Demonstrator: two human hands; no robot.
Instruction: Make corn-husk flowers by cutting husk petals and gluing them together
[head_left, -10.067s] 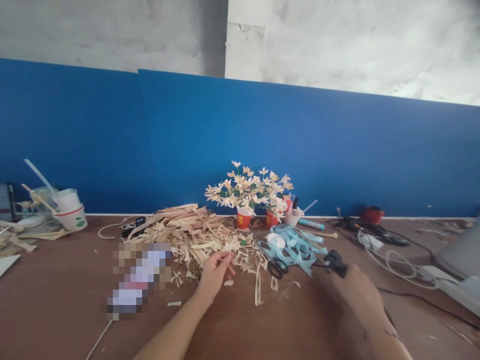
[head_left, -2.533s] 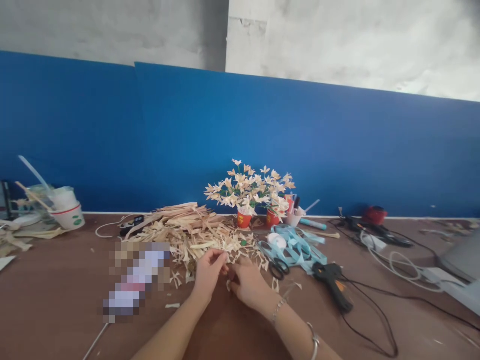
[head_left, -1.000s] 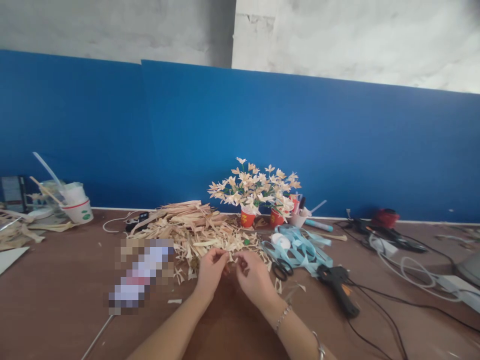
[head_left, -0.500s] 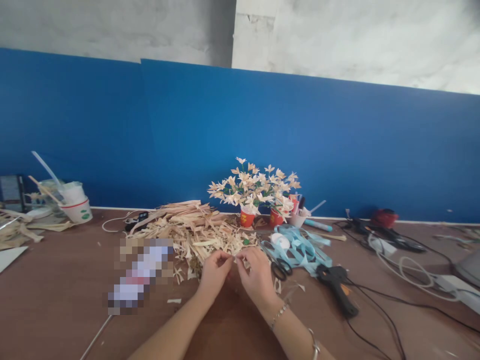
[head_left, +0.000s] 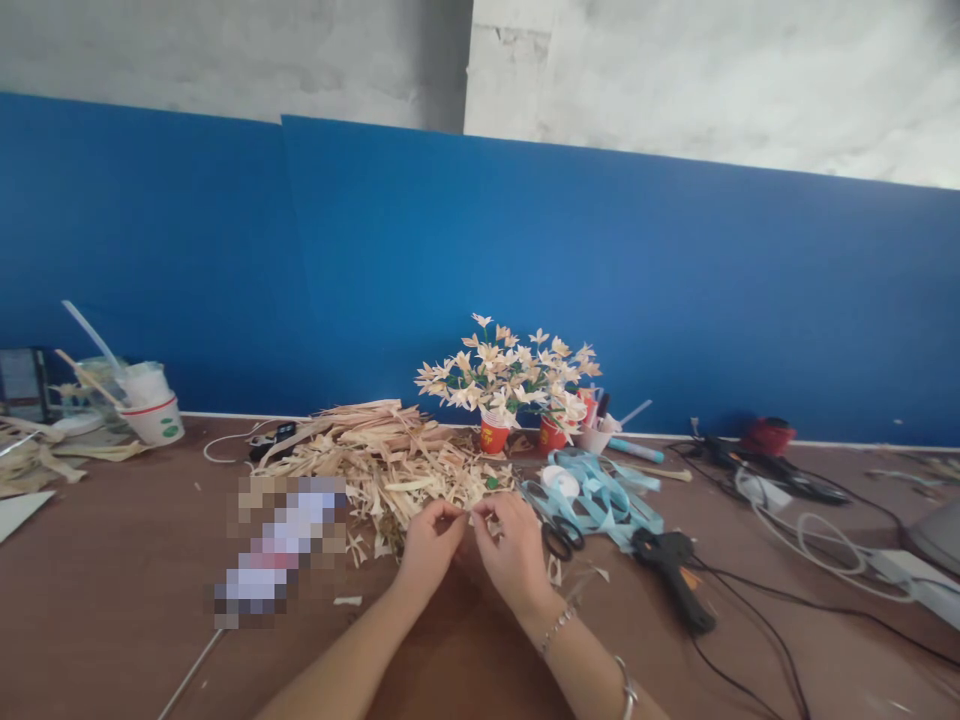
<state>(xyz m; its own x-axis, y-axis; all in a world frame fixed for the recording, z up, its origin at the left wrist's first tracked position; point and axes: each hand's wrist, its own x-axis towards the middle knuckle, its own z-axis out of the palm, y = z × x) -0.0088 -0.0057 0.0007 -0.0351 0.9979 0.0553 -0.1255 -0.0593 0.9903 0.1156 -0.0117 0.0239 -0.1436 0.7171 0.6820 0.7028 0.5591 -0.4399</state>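
My left hand [head_left: 429,548] and my right hand [head_left: 511,552] meet above the near edge of a pile of pale husk strips [head_left: 397,455]. Each is closed in a pinch, thumb against forefinger, the fingertips almost touching. Between them shows a tiny pale bit, too small to name. Black-handled scissors [head_left: 561,540] lie just right of my right hand. Farther right a black glue gun [head_left: 675,578] rests on the table, its cord trailing off. Behind the pile, pale handmade flowers [head_left: 495,365] stand in a red paper cup [head_left: 494,434] and a second red cup [head_left: 553,434].
Light-blue ribbon [head_left: 611,505] lies tangled beyond the scissors. A pixelated phone-like shape [head_left: 281,550] is on the left, with a white cable. A white cup [head_left: 154,420] stands far left. Cables and a power strip [head_left: 915,575] lie right. A blue partition [head_left: 360,260] runs behind the table.
Earlier my right hand held the glue gun at the right; it later lay on the table. My right hand joined my left, and their fingertips drew together. In the last half second they barely moved.
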